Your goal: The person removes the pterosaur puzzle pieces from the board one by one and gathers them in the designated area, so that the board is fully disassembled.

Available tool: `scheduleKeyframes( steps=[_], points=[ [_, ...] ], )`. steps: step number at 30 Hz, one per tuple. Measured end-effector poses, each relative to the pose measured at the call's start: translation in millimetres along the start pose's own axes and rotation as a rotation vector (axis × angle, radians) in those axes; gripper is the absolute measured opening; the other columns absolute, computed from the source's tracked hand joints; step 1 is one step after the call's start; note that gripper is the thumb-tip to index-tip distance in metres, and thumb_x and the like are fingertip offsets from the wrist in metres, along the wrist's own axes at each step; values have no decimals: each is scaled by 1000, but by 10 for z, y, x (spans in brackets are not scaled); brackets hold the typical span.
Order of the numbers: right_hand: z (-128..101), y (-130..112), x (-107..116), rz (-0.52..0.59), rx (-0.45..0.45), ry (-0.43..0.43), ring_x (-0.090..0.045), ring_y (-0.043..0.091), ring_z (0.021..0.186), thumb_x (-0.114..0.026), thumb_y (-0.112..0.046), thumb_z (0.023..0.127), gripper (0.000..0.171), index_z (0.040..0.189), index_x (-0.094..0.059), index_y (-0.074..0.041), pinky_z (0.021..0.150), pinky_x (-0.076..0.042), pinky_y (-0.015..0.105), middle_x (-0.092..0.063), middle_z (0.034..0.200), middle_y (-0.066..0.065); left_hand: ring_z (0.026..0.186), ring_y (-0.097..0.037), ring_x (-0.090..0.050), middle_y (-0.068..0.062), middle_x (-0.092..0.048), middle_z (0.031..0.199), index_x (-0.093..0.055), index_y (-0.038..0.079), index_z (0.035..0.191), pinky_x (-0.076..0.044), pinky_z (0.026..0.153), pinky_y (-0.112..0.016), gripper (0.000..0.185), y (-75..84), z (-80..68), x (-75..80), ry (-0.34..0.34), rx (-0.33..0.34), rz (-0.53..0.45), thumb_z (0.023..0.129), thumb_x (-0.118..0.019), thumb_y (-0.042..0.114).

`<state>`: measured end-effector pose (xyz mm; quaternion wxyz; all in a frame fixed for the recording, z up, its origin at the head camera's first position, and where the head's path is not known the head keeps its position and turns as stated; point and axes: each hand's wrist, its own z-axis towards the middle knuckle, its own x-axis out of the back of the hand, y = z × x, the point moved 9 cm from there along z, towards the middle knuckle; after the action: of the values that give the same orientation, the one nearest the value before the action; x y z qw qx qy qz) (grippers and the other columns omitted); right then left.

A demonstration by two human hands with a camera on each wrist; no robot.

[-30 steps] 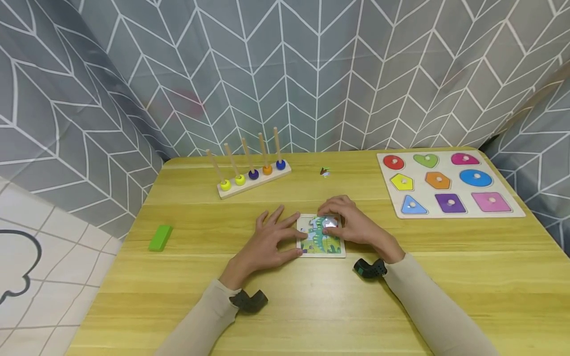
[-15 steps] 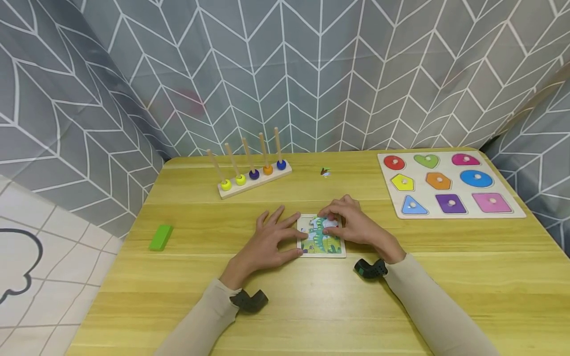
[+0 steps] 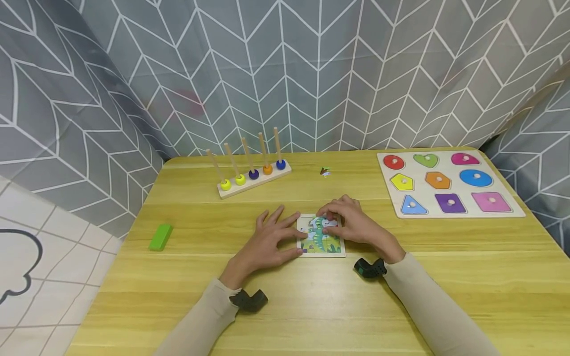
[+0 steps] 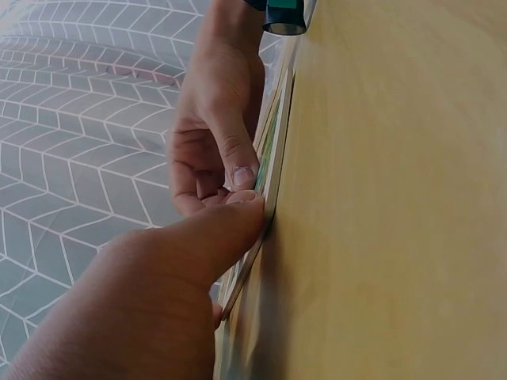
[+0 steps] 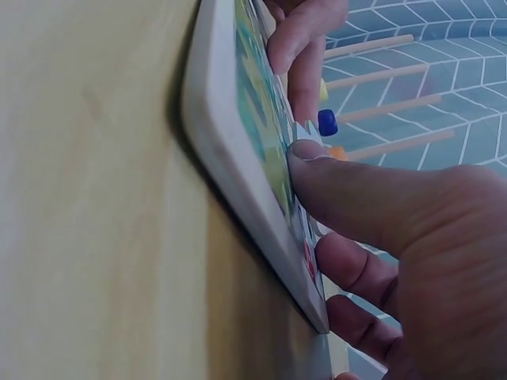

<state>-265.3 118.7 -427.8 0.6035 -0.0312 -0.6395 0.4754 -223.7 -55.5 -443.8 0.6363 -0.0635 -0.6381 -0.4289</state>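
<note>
A small wooden dinosaur jigsaw puzzle in a pale frame lies flat between both hands. My left hand spreads its fingers at the puzzle's left side, thumb at the near corner and index fingertip over the picture. My right hand bends over the upper right part, pinching a pale jigsaw piece between thumb and fingers. That piece stands slightly above the picture in the right wrist view; the fingers partly hide it in the head view. Behind the puzzle lies another small jigsaw piece, loose on the table.
A wooden peg stand with coloured beads stands at the back left. A shape board with knobbed pieces lies at the right. At the left is a green block. A patterned grey curtain hangs behind the table.
The right fingers shift slightly over the puzzle's upper right, and the bright glare on the piece there has gone. The left hand stays in place.
</note>
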Motion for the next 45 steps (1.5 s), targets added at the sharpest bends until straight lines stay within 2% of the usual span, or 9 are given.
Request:
scheduleKeyframes(
  steps=[12, 18, 24, 34, 45],
  points=[
    [17, -78, -3, -36, 13, -6, -46, 18, 96, -82, -16, 85, 31, 115, -74, -15, 88, -28, 42, -72, 104, -1, 157, -43, -17, 0, -41, 163, -72, 36, 125, -8, 120, -69, 34, 2, -13, -1, -3, 9, 3, 94, -66, 49],
    [12, -74, -3, -41, -13, 1, -45, 16, 94, -81, -18, 87, 30, 115, -73, -17, 85, -25, 40, -69, 97, -5, 157, -43, -17, 0, -41, 163, -72, 35, 125, -8, 120, -69, 34, 15, -15, 7, -6, 6, -8, 94, -66, 48],
    [9, -70, -1, -27, 1, 19, -45, 17, 91, -81, -17, 87, 29, 115, -73, -15, 80, -23, 38, -66, 93, -4, 158, -42, -16, 0, -41, 163, -71, 36, 126, -7, 121, -68, 35, 5, -19, 1, -15, 9, -2, 95, -65, 49],
    [9, -36, -12, -30, 6, 21, -45, 14, 90, -81, -18, 87, 28, 115, -75, -15, 84, -24, 38, -71, 96, -6, 158, -41, -15, 2, -39, 164, -70, 37, 127, -5, 121, -67, 35, -10, -19, -21, -16, 11, 1, 95, -63, 51],
    [-8, 7, 1, -17, 20, 50, -46, 13, 88, -80, -19, 88, 28, 115, -76, -15, 83, -24, 37, -67, 91, -8, 158, -41, -16, 1, -39, 164, -71, 37, 126, -6, 121, -68, 35, -5, -17, -29, -15, 7, 9, 95, -64, 50]
  ],
)
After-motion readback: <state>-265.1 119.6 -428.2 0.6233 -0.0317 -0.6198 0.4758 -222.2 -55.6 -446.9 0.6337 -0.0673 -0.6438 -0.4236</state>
